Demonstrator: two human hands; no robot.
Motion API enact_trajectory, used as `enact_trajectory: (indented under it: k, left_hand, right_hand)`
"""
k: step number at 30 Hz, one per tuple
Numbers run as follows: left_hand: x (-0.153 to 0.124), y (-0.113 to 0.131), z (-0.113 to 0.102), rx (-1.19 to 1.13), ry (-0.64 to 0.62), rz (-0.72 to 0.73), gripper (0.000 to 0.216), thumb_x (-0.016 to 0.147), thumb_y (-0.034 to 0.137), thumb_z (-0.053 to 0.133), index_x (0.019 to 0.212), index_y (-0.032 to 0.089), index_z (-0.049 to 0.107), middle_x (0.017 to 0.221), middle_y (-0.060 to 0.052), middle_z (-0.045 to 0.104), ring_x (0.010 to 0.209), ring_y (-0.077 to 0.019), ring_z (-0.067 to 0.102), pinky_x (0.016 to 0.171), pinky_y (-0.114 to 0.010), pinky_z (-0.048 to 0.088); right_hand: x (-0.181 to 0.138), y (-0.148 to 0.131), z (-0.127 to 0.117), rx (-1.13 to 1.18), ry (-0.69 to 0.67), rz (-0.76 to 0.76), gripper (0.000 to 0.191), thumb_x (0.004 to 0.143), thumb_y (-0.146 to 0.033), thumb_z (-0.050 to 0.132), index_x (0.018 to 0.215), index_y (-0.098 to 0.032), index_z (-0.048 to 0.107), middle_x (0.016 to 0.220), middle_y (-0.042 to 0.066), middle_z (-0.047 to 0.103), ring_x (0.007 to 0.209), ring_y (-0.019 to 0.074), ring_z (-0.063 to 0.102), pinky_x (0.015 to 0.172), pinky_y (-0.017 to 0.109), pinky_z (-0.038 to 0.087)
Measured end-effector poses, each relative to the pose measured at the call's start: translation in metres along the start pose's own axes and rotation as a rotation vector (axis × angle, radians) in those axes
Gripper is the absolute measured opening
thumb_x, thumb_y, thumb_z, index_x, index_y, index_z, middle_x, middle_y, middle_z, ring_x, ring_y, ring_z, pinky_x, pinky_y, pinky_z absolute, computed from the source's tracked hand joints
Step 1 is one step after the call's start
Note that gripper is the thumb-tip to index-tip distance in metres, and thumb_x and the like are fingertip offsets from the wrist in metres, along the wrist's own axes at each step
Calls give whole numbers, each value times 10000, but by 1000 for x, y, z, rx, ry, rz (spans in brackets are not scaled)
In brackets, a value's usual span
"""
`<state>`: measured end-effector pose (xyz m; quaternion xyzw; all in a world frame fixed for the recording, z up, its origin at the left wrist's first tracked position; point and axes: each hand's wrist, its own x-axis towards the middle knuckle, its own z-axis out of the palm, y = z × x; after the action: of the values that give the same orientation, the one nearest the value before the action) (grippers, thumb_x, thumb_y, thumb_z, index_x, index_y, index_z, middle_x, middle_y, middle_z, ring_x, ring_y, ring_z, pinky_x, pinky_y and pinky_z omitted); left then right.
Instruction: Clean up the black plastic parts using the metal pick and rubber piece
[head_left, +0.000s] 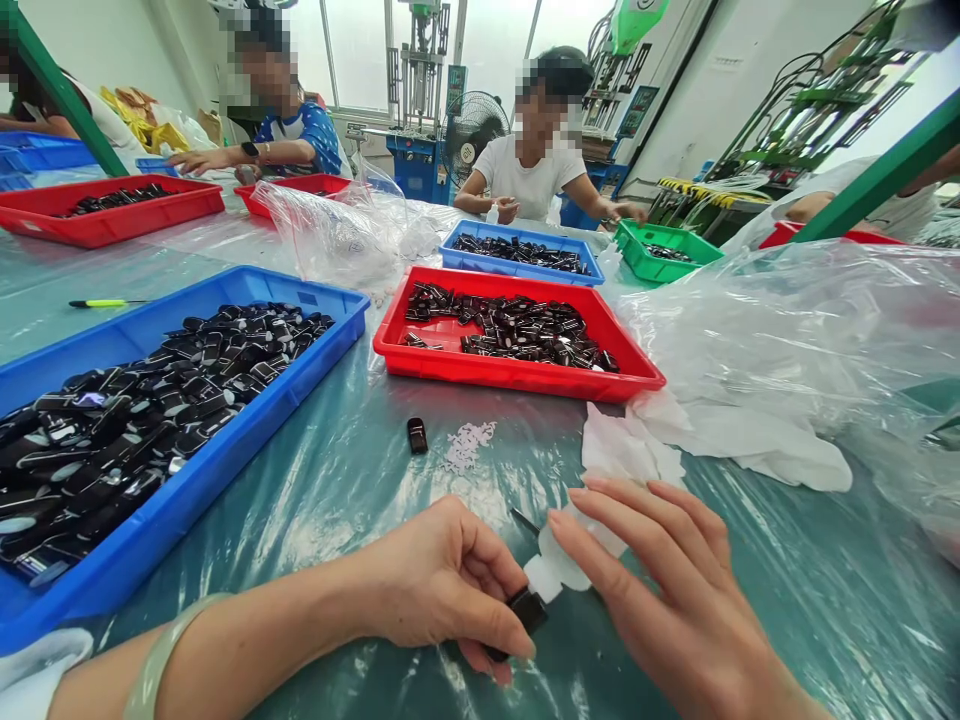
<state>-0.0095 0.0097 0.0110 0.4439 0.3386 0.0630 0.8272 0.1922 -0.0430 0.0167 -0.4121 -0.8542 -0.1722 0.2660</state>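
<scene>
My left hand [457,590] is closed around a glossy black plastic piece [529,608], pinched between thumb and fingers just above the table. My right hand [660,580] hovers to its right with fingers stretched out and apart. Under those fingertips lies a small translucent white bottle [566,555], partly covered by the hand; whether they touch it I cannot tell. A thin dark pointed tip [525,521] shows beside the bottle. Farther forward, one loose black piece [417,436] lies near a little heap of white scraps [469,446].
A blue tray [300,400] heaped with black pieces stands at left, a red tray [517,378] ahead. Beyond are another blue tray [517,268] and a green tray [637,262]. Clear plastic sheeting [810,330] and white cloth [757,450] lie at right. Several people sit across the table.
</scene>
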Motion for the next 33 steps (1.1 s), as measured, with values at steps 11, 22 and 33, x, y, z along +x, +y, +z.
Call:
enact_trajectory:
  k: [11,22,33]
  left_hand:
    - [3,-1,-3,-116,46,191,303,480,165,792,735,98,643,639,-37,656,562,-99,583,558,-201,430]
    - [0,3,4,109,156,205,153,552,95,693,701,117,665,550,42,571,494,-46,470,554,-181,394]
    - [-2,2,4,368,273,191,237,569,202,709,786,110,692,652,-4,608,543,-71,483,516,-179,370]
  right_hand:
    - [-6,27,-2,315,18,570,289,776,-351,630,1018,-194,600,955,48,709,810,198,686,640,256,566]
    - [-66,78,-33,346,23,1029,108,708,-279,695,810,-245,709,767,32,748,669,236,710,464,189,549]
    - [-105,90,-33,81,298,780,498,663,-132,735,1136,-242,624,953,88,727,690,220,708,447,173,535]
